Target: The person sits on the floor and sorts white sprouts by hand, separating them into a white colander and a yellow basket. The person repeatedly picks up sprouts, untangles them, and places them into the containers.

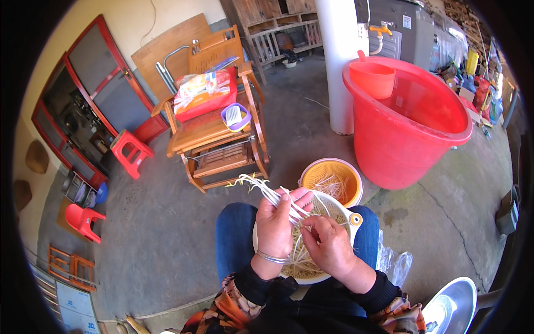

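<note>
My left hand (274, 231) is closed around a bundle of long white bean sprouts (266, 191), palm partly turned up, with a thin bracelet at the wrist. Yellowish tips show at the bundle's far left end. Close beside it, my right hand (334, 247) pinches the thin lower ends of the sprouts between thumb and fingers. Both hands are over a white colander (304, 281) resting on my lap between my knees. More pale strands lie inside it, partly hidden by my hands.
Just beyond the colander, an orange basket (354, 190) holds pale strands. A big red tub (392, 147) with a red scoop (374, 79) stands at the right. Ahead is a wooden chair (214, 136) carrying bags. A metal basin (457, 300) and clear plastic bag (396, 264) lie near right.
</note>
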Motion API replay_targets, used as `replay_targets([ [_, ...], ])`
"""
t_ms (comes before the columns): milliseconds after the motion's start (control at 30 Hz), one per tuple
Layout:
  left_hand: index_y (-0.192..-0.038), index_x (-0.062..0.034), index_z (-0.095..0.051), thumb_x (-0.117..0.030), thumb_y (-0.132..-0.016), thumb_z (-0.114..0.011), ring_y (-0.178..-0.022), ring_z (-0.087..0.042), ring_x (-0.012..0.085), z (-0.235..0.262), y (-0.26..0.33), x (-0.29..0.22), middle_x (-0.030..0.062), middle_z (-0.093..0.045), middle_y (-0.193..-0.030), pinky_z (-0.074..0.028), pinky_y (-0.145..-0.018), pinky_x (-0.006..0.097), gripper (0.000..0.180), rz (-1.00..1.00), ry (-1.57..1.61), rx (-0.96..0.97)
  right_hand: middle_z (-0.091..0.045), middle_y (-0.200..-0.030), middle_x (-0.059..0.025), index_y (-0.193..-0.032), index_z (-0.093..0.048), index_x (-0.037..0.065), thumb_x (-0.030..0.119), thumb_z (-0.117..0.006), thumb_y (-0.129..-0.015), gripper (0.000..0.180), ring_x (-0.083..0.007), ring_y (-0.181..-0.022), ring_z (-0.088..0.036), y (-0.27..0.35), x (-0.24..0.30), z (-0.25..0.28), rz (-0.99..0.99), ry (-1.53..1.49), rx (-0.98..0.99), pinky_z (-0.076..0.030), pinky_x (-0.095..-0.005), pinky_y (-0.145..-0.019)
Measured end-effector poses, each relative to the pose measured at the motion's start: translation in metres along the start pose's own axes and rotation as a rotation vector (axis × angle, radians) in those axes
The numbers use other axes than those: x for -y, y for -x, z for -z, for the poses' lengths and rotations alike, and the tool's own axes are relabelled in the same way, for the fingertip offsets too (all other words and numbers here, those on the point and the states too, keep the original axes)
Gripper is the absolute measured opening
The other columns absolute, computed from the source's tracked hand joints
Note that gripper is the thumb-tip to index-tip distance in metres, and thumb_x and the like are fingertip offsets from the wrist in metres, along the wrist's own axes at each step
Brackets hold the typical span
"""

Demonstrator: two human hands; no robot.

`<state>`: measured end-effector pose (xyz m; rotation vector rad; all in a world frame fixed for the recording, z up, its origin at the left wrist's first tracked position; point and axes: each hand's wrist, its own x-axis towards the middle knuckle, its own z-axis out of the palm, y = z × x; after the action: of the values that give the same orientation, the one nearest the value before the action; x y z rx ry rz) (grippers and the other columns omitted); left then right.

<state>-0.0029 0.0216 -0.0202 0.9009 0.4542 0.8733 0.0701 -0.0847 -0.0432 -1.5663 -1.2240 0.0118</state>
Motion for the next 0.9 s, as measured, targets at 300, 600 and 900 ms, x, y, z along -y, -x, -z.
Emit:
replay_targets([
  [300,-0.113,-0.0004,-0.046,-0.009,-0.102,-0.047,-0.112,-0.062,0.04,-0.004,0.003,0.004,0.0292,-0.059,-0.12,-0.054,-0.094,0.048,0.014,0.004,0.025,0.015,-0.062,-0.078,-0.0148,-0.093,-0.06,0.001,-0.002,-0.069,-0.079,0.017,-0.029,-0.066,-0.063,0.001,-0.011,-0.005,0.121,0.15,-0.033,-0.051,-0.036,-0.059],
  [600,-0.111,0.0012,-0.047,-0.009,-0.102,-0.047,-0.116,-0.059,0.0428,0.007,-0.002,-0.001,0.03,-0.058,-0.122,-0.051,-0.098,0.051,0.014,0.063,0.123,0.004,-0.055,-0.078,0.0,-0.094,-0.055,0.01,0.011,-0.048,-0.1,0.009,-0.0047,-0.056,-0.039,0.001,-0.019,0.021,-0.735,-1.295,-0.075,-0.031,-0.0194,-0.048],
  [900,-0.11,-0.0021,-0.05,-0.007,-0.1,-0.051,-0.115,-0.06,0.0417,0.007,-0.002,-0.001,0.028,-0.059,-0.12,-0.052,-0.097,0.052,0.011,0.003,0.111,-0.019,-0.057,-0.083,0.0001,-0.096,-0.054,0.007,0.012,-0.056,-0.1,0.007,-0.0033,-0.058,-0.043,0.01,0.004,0.036,-0.552,-1.122,0.074,-0.036,-0.0193,-0.05],
])
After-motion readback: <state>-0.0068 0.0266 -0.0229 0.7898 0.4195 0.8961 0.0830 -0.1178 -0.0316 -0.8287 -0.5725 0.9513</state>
